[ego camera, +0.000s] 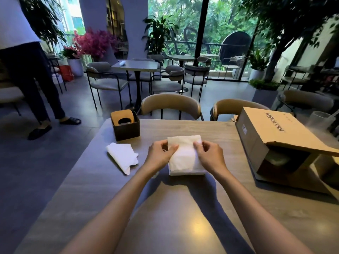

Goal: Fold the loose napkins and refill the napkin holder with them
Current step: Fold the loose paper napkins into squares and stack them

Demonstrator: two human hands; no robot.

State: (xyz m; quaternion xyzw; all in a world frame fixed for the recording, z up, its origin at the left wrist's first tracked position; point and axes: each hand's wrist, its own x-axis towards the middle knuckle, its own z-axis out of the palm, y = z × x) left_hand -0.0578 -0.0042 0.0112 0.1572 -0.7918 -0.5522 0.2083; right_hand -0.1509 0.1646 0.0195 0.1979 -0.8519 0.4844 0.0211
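A white napkin [184,156] lies on the wooden table [165,208] in front of me, partly folded over a low stack. My left hand [160,153] pinches its left edge and my right hand [209,154] pinches its right edge, both with curled fingers. A second loose, crumpled white napkin [122,156] lies to the left. The dark square napkin holder [126,127] with a wooden lid tilted inside stands at the table's far left.
An open cardboard box [271,140] lies on its side at the right of the table. Two tan chairs [170,105] stand beyond the far edge. A person [27,70] stands at the far left on the floor.
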